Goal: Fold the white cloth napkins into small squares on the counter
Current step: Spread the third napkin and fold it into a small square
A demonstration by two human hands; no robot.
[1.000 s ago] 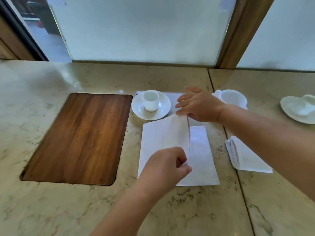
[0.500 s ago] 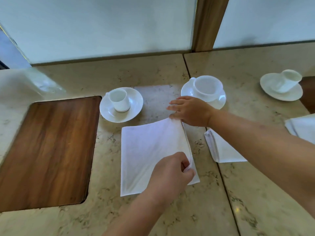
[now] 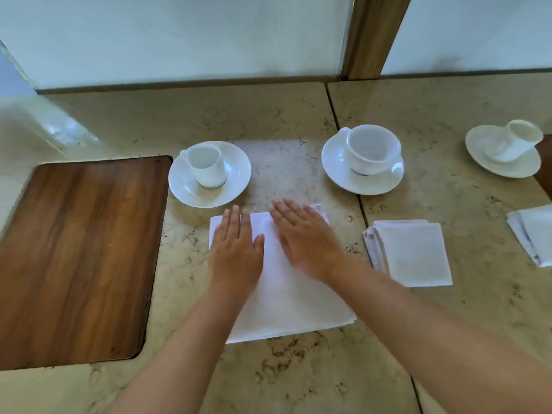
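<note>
White napkin [image 3: 286,297] half-folded on counter [image 3: 298,372], pressed flat under left hand [image 3: 236,252] and right hand [image 3: 304,243], fingers straight; folded square [image 3: 415,252] alongside; further folds likely remaining.

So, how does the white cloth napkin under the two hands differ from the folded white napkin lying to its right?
The white cloth napkin under the hands is clearly larger than the folded white napkin to its right. The first shows one smooth top face; the second shows stacked layers along its left edge. The left hand and right hand press flat on the first; nothing touches the second. Both are white and lie on the beige stone counter.
</note>
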